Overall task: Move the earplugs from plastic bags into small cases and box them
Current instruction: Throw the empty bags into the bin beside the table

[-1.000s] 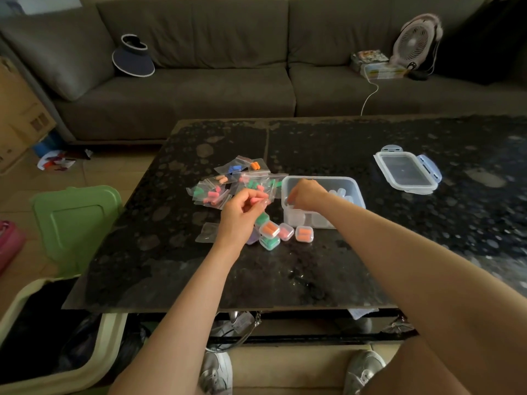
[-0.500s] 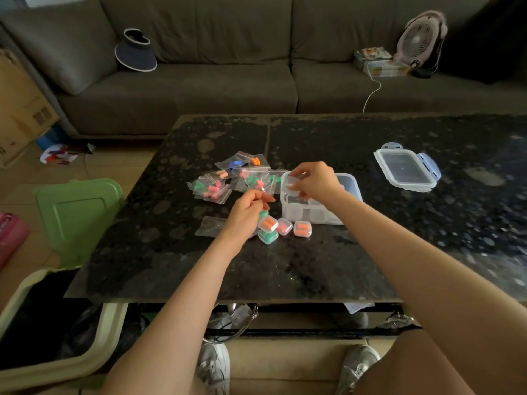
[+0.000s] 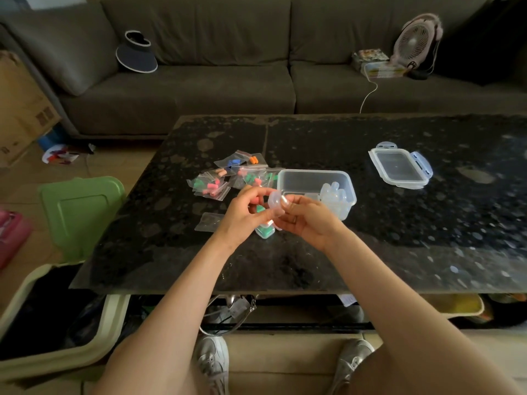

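earplugs [image 3: 212, 185] are sitting sealed in the heap of plastic bags [image 3: 238, 178] on the worktop [image 3: 399, 238], just left of the clear box [image 3: 313, 178]. both hands are meeting above the near edge of that heap. the right hand [image 3: 309, 220] is gripping an open small case [image 3: 275, 201] at its fingertips. the left hand [image 3: 242, 218] is curling its fingers round what looks like a pink earplug [image 3: 254, 200], thumb touching the case. below them a filled case [image 3: 264, 231] with green plugs is lying on the worktop. empty cases [image 3: 332, 195] are piling in the box's right end. an empty bag [image 3: 209, 222] is lying left; the box lid [image 3: 399, 168] is resting well apart, right.
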`<state>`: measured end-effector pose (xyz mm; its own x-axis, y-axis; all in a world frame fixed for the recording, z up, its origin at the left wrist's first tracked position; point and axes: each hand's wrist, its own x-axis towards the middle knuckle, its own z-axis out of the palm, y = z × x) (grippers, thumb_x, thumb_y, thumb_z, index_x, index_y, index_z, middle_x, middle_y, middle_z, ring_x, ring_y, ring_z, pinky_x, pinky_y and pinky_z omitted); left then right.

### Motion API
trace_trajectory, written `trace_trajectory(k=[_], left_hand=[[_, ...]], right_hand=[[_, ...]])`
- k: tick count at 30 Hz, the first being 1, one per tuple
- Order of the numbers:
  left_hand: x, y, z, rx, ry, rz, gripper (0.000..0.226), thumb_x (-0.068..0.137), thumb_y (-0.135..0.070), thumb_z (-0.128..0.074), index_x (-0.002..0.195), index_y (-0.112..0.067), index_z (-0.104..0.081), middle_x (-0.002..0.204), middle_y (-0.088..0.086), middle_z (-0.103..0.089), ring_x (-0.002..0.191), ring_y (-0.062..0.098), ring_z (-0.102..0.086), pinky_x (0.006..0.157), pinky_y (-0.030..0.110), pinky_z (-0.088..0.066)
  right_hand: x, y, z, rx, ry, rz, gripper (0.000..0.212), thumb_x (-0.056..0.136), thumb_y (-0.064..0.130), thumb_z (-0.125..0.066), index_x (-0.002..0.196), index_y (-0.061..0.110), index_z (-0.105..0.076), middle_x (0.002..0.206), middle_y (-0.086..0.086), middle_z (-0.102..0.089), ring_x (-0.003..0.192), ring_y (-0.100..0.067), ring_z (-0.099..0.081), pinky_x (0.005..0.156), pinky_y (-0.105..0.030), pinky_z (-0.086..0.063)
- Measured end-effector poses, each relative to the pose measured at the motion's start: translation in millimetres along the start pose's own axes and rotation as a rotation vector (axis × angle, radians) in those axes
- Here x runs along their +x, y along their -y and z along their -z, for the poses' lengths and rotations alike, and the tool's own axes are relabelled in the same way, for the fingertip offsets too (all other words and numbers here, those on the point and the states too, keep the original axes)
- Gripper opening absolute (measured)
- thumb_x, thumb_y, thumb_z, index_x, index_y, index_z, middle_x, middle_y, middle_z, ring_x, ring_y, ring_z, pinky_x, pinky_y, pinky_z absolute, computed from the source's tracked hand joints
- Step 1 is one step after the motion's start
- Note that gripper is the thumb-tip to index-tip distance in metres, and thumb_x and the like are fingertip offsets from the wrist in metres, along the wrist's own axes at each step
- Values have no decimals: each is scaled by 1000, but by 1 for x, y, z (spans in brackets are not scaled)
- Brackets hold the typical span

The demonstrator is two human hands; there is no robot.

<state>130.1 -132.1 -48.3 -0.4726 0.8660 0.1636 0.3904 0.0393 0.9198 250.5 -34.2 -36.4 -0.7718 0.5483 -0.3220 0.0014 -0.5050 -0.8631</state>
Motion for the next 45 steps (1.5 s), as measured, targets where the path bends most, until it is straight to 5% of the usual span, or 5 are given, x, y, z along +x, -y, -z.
trace_trajectory(k=[15, 29, 36, 41, 45], left_hand=[[3, 16, -4, 379, -106, -183, 25, 85, -19, -67, 106, -10, -55, 113, 7, -49, 88, -4, -45, 75, -3, -37], [3, 18, -8, 366, -61, -53, 26, 93, -6, -53, 119, -8, -51, 112, 5, -46, 92, 8, -46, 80, 16, -43], [6, 18, 3, -35, -18, 201, 25, 96, -26, -52, 117, -14, -52, 107, 1, -60, 94, 6, -58, 70, 14, -48], [7, 21, 7, -80, -1, 235, 23, 96, -21, -53, 117, -15, -53, 104, 0, -62, 97, 7, -58, 87, 24, -47], [4, 18, 4, -218, 42, 275, 20, 95, -24, -51, 111, -13, -56, 97, -4, -64, 88, 3, -61, 68, 11, -47]], right_hand=[[5, -1, -6, -197, -11, 10, 35, 84, 19, -71, 110, -1, -58, 93, -13, -71, 77, -23, -72, 69, -30, -59], [13, -8, -5, -189, 52, 16, 37, 89, 20, -65, 118, -2, -54, 99, -19, -70, 84, -26, -71, 71, -32, -60], [16, -8, 0, -439, 165, 172, 45, 88, 14, -64, 132, 16, -53, 105, -17, -70, 91, -28, -71, 83, -39, -58], [18, -15, -6, -896, 88, 407, 59, 79, 2, -74, 130, 22, -53, 92, -8, -68, 81, -16, -69, 72, -27, -60], [19, -17, -3, -1045, -12, 570, 41, 84, 12, -71, 121, 18, -57, 84, -2, -65, 70, -11, -66, 66, -21, -58]])
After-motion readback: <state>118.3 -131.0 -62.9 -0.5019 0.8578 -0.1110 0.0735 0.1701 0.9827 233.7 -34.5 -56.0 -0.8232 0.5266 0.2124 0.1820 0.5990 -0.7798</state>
